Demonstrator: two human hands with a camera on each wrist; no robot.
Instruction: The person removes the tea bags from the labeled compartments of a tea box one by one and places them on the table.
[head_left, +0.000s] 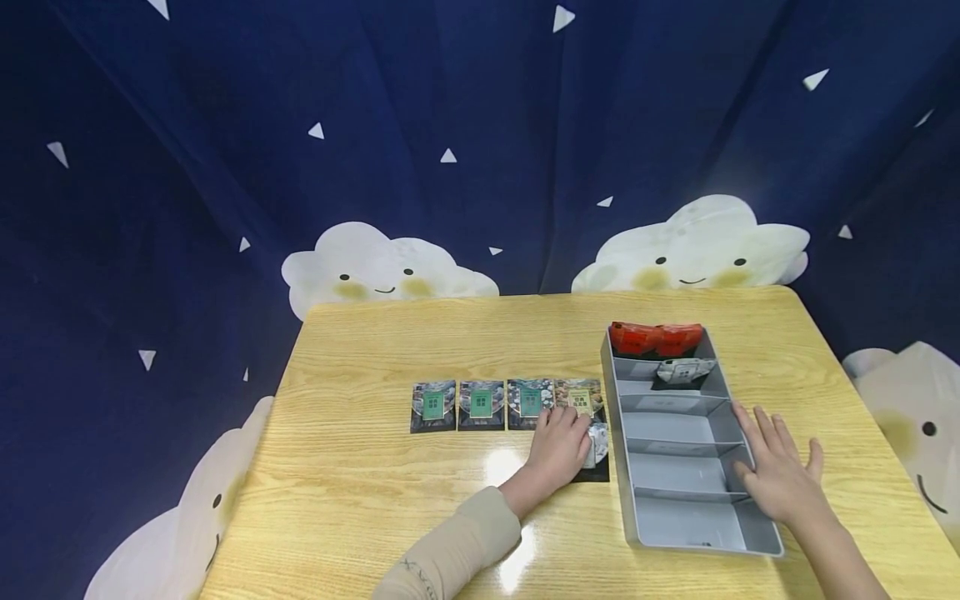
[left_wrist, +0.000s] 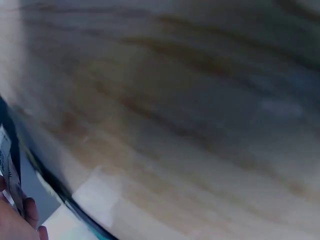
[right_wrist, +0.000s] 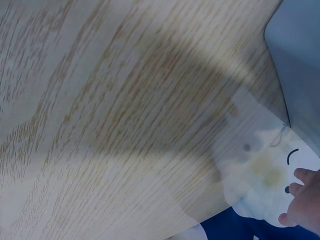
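Observation:
My left hand (head_left: 557,446) grips a white-and-black sachet (head_left: 597,457) close to the left wall of the grey divided box (head_left: 624,467). In the left wrist view, fingers (left_wrist: 31,210) and a pale sachet (left_wrist: 14,187) show at the lower left edge. Partly under those fingers, a yellow-labelled sachet (head_left: 581,396) lies on the table at the end of a row. Across the box, my right hand (head_left: 780,475) rests on its right rim with fingers spread. In the right wrist view, only some of that hand (right_wrist: 306,205) shows.
Red sachets (head_left: 637,340) fill the box's rear compartment; a white-and-black sachet (head_left: 684,372) stands in the one before it. Green-labelled sachets (head_left: 433,406) lie in a row on the wooden table (head_left: 360,500). A dark blue curtain (head_left: 480,100) hangs behind.

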